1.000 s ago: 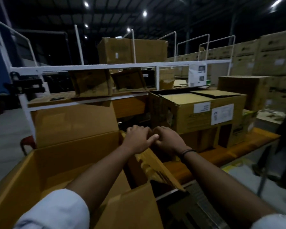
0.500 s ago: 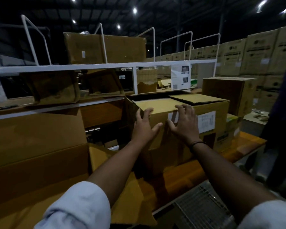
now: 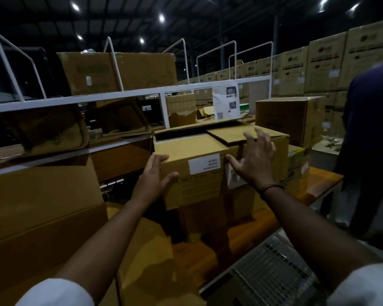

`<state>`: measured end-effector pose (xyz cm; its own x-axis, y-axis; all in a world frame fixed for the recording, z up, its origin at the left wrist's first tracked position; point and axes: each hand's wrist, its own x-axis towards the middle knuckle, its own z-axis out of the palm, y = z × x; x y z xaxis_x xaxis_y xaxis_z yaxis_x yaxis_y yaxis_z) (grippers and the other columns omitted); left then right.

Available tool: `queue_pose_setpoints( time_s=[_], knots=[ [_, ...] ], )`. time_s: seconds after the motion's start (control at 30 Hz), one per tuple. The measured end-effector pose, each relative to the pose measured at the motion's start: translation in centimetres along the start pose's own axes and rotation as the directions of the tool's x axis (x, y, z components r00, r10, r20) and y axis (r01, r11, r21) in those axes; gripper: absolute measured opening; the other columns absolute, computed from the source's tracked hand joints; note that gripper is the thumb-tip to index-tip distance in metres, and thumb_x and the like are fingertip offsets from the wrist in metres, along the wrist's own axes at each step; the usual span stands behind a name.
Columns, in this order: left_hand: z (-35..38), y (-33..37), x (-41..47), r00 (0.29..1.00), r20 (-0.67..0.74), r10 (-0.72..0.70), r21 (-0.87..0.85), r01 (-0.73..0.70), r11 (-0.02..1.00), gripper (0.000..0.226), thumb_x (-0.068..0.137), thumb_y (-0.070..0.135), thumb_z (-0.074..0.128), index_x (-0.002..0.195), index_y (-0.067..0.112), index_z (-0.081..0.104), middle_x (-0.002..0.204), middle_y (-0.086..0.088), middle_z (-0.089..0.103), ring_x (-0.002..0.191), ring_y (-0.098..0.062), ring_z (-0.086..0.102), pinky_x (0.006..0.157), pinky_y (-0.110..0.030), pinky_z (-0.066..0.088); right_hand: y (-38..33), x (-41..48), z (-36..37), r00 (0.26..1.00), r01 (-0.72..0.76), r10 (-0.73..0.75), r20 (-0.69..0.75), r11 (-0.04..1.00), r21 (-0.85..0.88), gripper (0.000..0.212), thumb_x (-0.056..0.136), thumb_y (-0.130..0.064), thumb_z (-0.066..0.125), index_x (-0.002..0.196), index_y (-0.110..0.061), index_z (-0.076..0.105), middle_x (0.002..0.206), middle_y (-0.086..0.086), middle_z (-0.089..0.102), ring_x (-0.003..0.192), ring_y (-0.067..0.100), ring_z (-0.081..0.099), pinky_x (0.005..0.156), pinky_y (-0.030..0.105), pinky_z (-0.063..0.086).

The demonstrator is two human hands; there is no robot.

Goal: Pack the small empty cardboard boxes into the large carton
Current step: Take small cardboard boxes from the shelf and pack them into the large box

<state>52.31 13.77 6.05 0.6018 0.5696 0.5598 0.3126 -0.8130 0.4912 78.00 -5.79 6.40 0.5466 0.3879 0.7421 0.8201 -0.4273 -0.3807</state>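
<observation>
Cardboard box (image 3: 186, 149), left grip (image 3: 154, 176) flat on its corner (fingers straight), right grip (image 3: 253, 161) splayed alongside.

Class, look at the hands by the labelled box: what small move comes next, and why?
Probably close the right hand onto the labelled box: its fingers are spread, gripping nothing, while the left hand rests on the near left corner.

Tan box (image 3: 192, 173) (white label (image 3: 205, 163)), white rack (image 3: 128, 93), orange bench (image 3: 314, 184)
</observation>
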Motion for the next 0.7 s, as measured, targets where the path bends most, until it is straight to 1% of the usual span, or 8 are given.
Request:
queue_pose_setpoints(
  time_s=[0.1,0.2,0.3,0.37,0.43,0.57,0.63,0.7],
  knots=[
    [-1.8,-1.7,-0.9,1.0,-0.003,-0.021,-0.021,0.021,1.0,0.055,0.093,0.051,0.066,0.14,0.044,0.037,0.154,-0.005,0.04,0.125,-0.031,0.053,0.083,-0.052,0.059,1.6,-0.1,-1.5,0.988,-0.151,0.15,0.025,0.987,0.058,0.114,0.071,-0.083,0.069,0.158,-0.029,0.02,0.17,0.011,0.0,0.156,0.041,-0.003,0.118,0.07,0.004],
    [-3.5,-2.9,-1.3,0.997,0.013,-0.081,-0.023,0.081,0.996,0.054,0.097,0.047,0.062,0.144,0.042,0.037,0.148,-0.013,0.047,0.121,-0.033,0.057,0.082,-0.054,0.06,2.3,-0.5,-2.7,0.986,-0.165,0.164,0.025,0.984,0.067,0.124,0.062,-0.088,0.068,0.161,-0.036,0.014,0.171,0.008,-0.009,0.156,0.042,-0.009,0.115,0.074,0.009],
    [-4.3,-3.1,-1.2,0.994,0.033,-0.108,-0.027,0.109,0.994,0.052,0.1,0.043,0.061,0.145,0.041,0.036,0.144,-0.016,0.051,0.117,-0.033,0.059,0.079,-0.046,0.058,2.7,-1.1,-3.2,0.982,-0.187,0.188,0.002,0.973,0.135,0.121,0.059,-0.085,0.072,0.16,-0.037,0.024,0.171,0.013,-0.008,0.154,0.047,0.001,0.114,0.073,0.025],
    [-4.4,-2.8,-1.2,0.99,0.051,-0.132,-0.043,0.134,0.99,0.053,0.101,0.041,0.061,0.146,0.041,0.034,0.147,-0.017,0.049,0.121,-0.036,0.058,0.082,-0.046,0.057,2.7,-1.7,-3.7,0.964,-0.267,0.265,0.039,0.939,0.215,0.118,0.056,-0.083,0.072,0.157,-0.035,0.033,0.17,0.015,-0.005,0.153,0.048,0.007,0.113,0.066,0.035],
    [-4.2,-2.5,-1.2,0.985,0.068,-0.161,-0.091,0.167,0.982,0.057,0.1,0.036,0.064,0.147,0.039,0.032,0.15,-0.018,0.045,0.125,-0.039,0.056,0.084,-0.044,0.056,2.6,-2.3,-4.3,0.941,-0.339,0.329,0.084,0.912,0.23,0.115,0.054,-0.08,0.071,0.154,-0.033,0.038,0.169,0.018,0.001,0.152,0.048,0.015,0.109,0.062,0.04],
    [-4.0,-1.5,-1.3,0.973,0.11,-0.205,-0.201,0.224,0.954,0.084,0.078,0.038,0.088,0.14,0.045,0.03,0.151,-0.014,0.04,0.129,-0.039,0.051,0.095,-0.056,0.055,2.6,-2.6,-5.2,0.929,-0.335,0.295,0.221,0.927,0.169,0.12,0.052,-0.071,0.082,0.154,-0.038,0.027,0.161,0.021,0.013,0.14,0.056,0.031,0.099,0.065,0.046],
    [-3.5,-1.2,-1.3,0.971,0.081,-0.224,-0.208,0.236,0.949,0.095,0.069,0.041,0.094,0.141,0.044,0.031,0.152,-0.013,0.038,0.133,-0.038,0.046,0.096,-0.053,0.052,2.8,-2.8,-5.3,0.921,-0.321,0.284,0.266,0.941,0.105,0.125,0.055,-0.063,0.09,0.155,-0.04,0.018,0.161,0.022,0.009,0.138,0.058,0.032,0.097,0.065,0.047],
    [-2.8,-0.8,-1.5,0.971,0.025,-0.239,-0.195,0.239,0.951,0.102,0.066,0.039,0.096,0.145,0.04,0.031,0.153,-0.014,0.038,0.135,-0.038,0.043,0.094,-0.049,0.049,2.9,-3.1,-5.2,0.919,-0.316,0.29,0.266,0.947,0.059,0.129,0.054,-0.064,0.091,0.154,-0.041,0.014,0.16,0.022,0.01,0.137,0.058,0.034,0.095,0.065,0.048]
  ],
)
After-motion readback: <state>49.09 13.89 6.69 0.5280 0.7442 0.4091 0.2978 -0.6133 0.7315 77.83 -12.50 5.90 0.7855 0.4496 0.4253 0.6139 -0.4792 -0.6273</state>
